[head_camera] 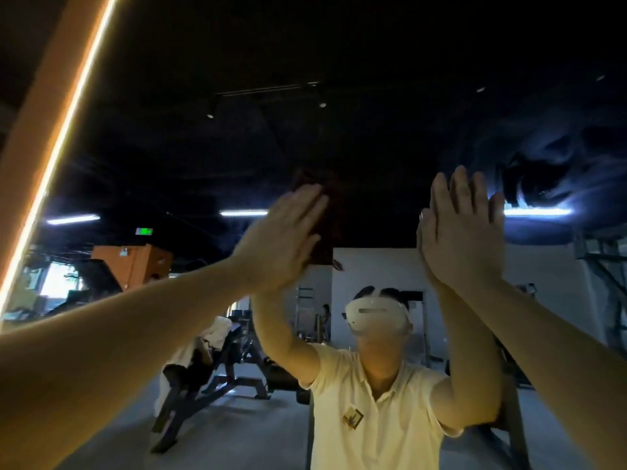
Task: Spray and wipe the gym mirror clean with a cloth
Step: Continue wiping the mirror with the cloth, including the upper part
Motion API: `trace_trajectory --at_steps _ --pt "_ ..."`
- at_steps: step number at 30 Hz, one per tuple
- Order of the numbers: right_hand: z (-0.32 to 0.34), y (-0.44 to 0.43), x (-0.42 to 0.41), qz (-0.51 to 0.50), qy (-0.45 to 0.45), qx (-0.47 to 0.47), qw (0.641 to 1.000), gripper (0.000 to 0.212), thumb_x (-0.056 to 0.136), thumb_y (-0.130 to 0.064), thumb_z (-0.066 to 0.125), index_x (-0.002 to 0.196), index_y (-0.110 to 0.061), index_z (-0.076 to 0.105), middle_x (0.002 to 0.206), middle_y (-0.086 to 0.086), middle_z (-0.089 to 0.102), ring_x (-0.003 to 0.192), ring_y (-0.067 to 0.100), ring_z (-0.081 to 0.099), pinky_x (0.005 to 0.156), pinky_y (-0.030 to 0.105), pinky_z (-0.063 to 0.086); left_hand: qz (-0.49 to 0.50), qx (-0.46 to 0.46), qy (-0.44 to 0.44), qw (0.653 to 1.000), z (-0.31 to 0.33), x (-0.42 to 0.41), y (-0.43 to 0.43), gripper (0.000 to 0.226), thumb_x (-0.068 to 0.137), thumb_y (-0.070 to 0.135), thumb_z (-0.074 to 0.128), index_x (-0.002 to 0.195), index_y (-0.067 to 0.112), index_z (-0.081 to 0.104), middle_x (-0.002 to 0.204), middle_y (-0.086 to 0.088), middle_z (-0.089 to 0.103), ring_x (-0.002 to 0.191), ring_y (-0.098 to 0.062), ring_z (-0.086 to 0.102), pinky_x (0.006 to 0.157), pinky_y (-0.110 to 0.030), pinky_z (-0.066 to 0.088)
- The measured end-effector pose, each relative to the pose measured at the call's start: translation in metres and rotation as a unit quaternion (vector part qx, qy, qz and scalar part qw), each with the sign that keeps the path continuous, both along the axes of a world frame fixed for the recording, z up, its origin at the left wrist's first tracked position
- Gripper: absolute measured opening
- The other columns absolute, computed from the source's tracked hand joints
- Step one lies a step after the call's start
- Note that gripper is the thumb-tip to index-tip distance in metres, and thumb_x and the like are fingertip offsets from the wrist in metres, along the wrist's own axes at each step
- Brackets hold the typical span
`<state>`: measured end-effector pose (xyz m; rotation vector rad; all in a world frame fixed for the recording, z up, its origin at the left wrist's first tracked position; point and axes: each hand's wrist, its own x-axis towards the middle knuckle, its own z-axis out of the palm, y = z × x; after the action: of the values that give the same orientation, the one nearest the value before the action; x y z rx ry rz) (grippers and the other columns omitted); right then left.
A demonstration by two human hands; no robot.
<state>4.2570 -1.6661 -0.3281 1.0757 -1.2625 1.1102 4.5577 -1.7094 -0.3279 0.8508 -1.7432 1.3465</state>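
**Gym mirror [373,130] at close range.** Nearly the whole view is filled by the glass, and its lit edge strip [64,130] is seen running diagonally at 10 o'clock.

- **Left hand [281,239]:** It is raised just left of centre, at about 9 o'clock. The fingers are held straight and close together, and the hand is laid flat over a dark red cloth [334,225].
- **Cloth:** It is pressed between that palm and the glass. Only the part beyond the fingers, toward 1 o'clock of the hand, is exposed.
- **Right hand [464,232]:** It is placed at 3 o'clock of centre, well apart from the left. The fingers are straight and together, and nothing is held. The palm appears to be laid on the glass, where it is met by its own reflection.
- **Smears [543,164]:** Pale, swirled marks are seen on the glass at 2 o'clock, above and right of the right hand.
- **Reflections:** At 6 o'clock the person is shown in a pale yellow shirt [373,418] and a white headset [376,315], with both arms raised. At 7 o'clock a weight bench [217,378] is shown on a grey floor [258,435].
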Motion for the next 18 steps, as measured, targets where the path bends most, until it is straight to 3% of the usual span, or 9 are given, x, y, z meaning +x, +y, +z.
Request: trace_trajectory --at_steps 3,7,9,13,16,18 --pt "-0.001 -0.003 0.002 -0.002 -0.009 -0.007 1.0 0.067 0.106 -0.043 0.008 0.164 -0.01 0.02 0.17 0.019 0.017 0.158 0.038 0.011 0.126 0.059 0.011 0.011 0.015 0.203 0.979 0.015 0.053 -0.016 0.07 0.109 0.047 0.011 0.163 0.004 0.023 0.171 -0.02 0.021 0.158 -0.034 0.02 0.13 -0.049 0.019" --pt "-0.002 -0.006 0.002 -0.012 -0.012 -0.008 1.0 0.067 0.107 -0.044 0.006 0.164 -0.011 0.016 0.171 0.018 0.014 0.158 0.037 0.008 0.126 0.059 0.01 -0.057 0.043 0.336 0.939 0.015 0.005 -0.009 0.064 0.112 0.038 0.027 0.165 0.003 0.014 0.173 -0.02 0.011 0.161 -0.033 0.006 0.132 -0.047 0.005" --pt "-0.003 -0.006 0.004 -0.013 -0.009 -0.007 1.0 0.067 0.106 -0.044 0.007 0.164 -0.01 0.016 0.171 0.019 0.014 0.158 0.037 0.008 0.127 0.059 0.009 -0.093 0.032 0.292 0.951 0.001 -0.04 0.002 0.066 0.112 0.039 0.029 0.165 0.004 0.013 0.174 -0.018 0.008 0.162 -0.031 0.003 0.132 -0.045 0.0" --pt "-0.005 -0.001 0.005 -0.009 -0.005 -0.006 1.0 0.067 0.106 -0.044 0.01 0.164 -0.009 0.018 0.17 0.019 0.015 0.158 0.038 0.009 0.127 0.058 0.009 -0.103 0.002 0.121 0.987 -0.037 -0.118 0.014 0.066 0.11 0.041 0.026 0.164 0.005 0.015 0.174 -0.016 0.01 0.162 -0.028 0.003 0.132 -0.046 0.002" --pt "-0.007 0.003 0.002 -0.009 0.008 -0.003 1.0 0.067 0.107 -0.044 0.013 0.163 -0.009 0.02 0.17 0.019 0.017 0.158 0.037 0.01 0.127 0.057 0.01 -0.073 -0.005 0.031 0.997 -0.038 -0.095 0.011 0.063 0.111 0.04 0.022 0.165 0.008 0.018 0.174 -0.015 0.013 0.162 -0.026 0.007 0.132 -0.042 0.001" --pt "-0.009 0.003 -0.001 -0.015 0.02 -0.006 1.0 0.067 0.107 -0.044 0.014 0.163 -0.009 0.022 0.17 0.019 0.019 0.158 0.037 0.012 0.127 0.057 0.01 -0.052 -0.031 -0.045 0.997 -0.038 -0.051 0.007 0.061 0.111 0.041 0.029 0.164 0.011 0.023 0.173 -0.012 0.019 0.16 -0.025 0.014 0.132 -0.043 0.009"
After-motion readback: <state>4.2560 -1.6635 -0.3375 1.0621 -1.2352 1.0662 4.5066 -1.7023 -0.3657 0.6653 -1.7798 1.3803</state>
